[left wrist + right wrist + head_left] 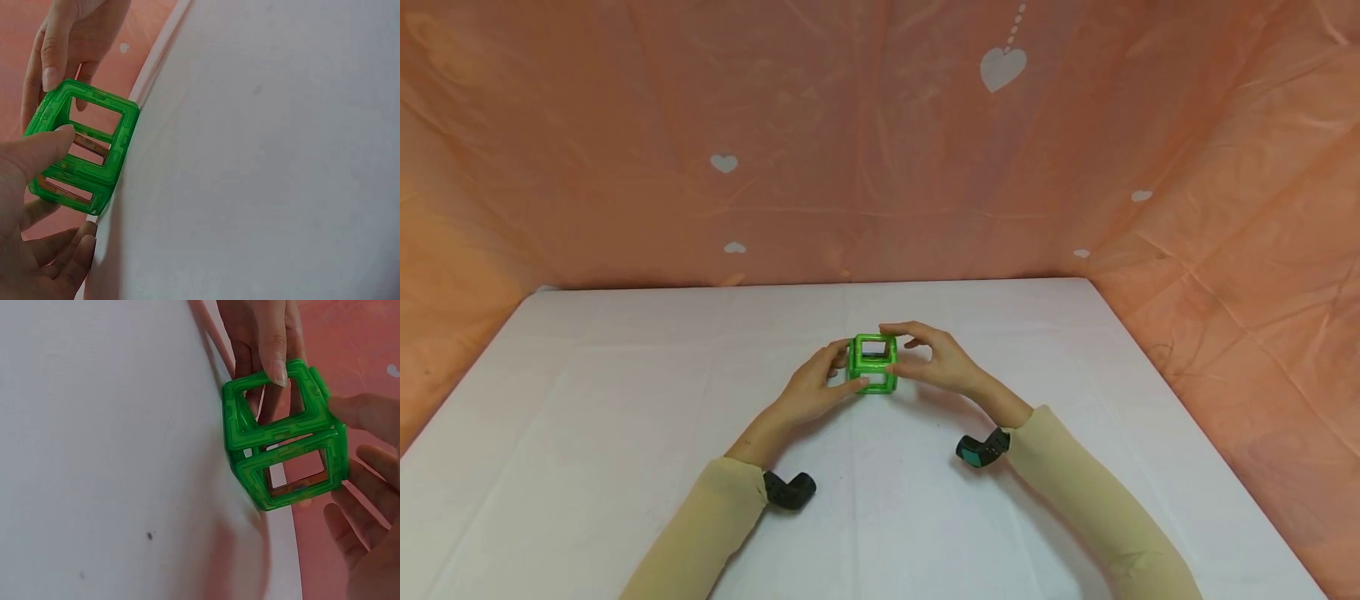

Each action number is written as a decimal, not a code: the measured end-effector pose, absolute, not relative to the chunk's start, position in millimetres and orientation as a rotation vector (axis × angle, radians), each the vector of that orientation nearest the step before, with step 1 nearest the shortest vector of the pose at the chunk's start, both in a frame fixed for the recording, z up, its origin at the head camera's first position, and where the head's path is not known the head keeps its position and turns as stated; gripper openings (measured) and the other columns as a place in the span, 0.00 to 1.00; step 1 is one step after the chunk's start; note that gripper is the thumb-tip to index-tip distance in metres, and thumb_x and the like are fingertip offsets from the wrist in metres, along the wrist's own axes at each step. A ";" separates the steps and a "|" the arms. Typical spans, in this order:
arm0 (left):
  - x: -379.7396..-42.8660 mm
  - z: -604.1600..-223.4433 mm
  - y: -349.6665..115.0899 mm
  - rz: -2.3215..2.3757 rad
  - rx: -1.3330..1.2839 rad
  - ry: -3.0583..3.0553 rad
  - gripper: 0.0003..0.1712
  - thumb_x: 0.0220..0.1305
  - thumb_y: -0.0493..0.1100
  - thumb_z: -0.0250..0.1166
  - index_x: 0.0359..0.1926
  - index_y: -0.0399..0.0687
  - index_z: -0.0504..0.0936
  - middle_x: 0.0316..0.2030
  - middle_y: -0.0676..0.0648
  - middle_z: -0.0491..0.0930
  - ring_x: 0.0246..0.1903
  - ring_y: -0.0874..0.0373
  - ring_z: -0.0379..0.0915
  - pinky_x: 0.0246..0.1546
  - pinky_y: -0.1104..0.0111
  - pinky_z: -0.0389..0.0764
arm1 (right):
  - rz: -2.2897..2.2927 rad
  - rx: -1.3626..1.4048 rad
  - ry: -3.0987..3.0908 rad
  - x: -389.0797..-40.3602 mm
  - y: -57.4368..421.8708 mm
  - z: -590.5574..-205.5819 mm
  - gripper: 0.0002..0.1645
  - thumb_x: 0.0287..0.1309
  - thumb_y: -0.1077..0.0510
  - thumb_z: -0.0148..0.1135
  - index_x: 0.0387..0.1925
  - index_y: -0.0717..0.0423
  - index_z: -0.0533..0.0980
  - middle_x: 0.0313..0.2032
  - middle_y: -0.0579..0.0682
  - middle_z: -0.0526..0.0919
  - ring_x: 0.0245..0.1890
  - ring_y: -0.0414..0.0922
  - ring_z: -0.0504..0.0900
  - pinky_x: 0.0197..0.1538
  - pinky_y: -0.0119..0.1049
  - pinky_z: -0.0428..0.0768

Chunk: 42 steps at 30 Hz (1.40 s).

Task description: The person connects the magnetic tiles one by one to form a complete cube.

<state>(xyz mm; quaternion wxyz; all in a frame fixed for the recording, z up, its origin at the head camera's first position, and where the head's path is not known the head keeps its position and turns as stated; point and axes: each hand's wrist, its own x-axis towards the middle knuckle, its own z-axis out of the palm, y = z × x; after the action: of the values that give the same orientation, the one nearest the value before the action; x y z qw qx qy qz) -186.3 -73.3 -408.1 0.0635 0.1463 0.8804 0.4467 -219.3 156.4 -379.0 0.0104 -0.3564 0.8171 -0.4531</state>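
A small box of green see-through magnetic tiles [874, 367], with square window frames for faces, sits between both hands near the middle of the table. My left hand [811, 385] grips it from the left; the thumb [53, 147] lies across a front frame. From the right, my right hand [951, 364] holds it, its thumb at the near right edge and the index finger at the top. In the right wrist view, two faces of the green box [278, 434] meet at an angle with a narrow gap along the seam. A brownish-orange strip [299, 486] shows through one window.
White cloth covers the table [625, 467]. Behind it and to the sides hangs an orange-pink curtain [865, 150] with white hearts. Each wrist carries a black camera, the left wrist camera [790, 492] and the right wrist camera [983, 448], close over the cloth.
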 end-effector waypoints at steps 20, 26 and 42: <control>-193.1 -391.4 -74.6 1.718 0.122 2.536 0.25 0.72 0.46 0.53 0.66 0.42 0.67 0.48 0.37 0.78 0.43 0.47 0.81 0.47 0.60 0.80 | -1.675 -0.435 2.328 -219.3 155.6 -380.9 0.24 0.67 0.58 0.55 0.60 0.68 0.70 0.41 0.65 0.84 0.39 0.54 0.84 0.44 0.42 0.82; -200.3 -387.9 -68.1 1.777 0.004 2.464 0.22 0.72 0.46 0.54 0.63 0.43 0.72 0.43 0.36 0.82 0.38 0.52 0.82 0.41 0.65 0.81 | -1.679 -0.288 2.255 -219.8 149.7 -378.7 0.25 0.67 0.55 0.54 0.60 0.65 0.72 0.45 0.62 0.84 0.38 0.42 0.84 0.48 0.40 0.81; -206.7 -389.6 -58.7 1.848 -0.136 2.404 0.19 0.69 0.48 0.58 0.52 0.39 0.81 0.42 0.39 0.83 0.32 0.61 0.79 0.38 0.72 0.76 | -1.750 -0.199 2.214 -219.2 142.9 -379.3 0.24 0.64 0.50 0.60 0.54 0.63 0.77 0.41 0.56 0.86 0.36 0.42 0.84 0.44 0.35 0.81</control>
<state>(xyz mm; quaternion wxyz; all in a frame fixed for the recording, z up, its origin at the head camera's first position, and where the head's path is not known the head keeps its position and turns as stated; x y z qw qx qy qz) -206.7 -58.7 -389.6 0.0531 -0.0447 0.7908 0.6081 -219.2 142.9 -379.3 0.1555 -0.0696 0.7731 -0.6110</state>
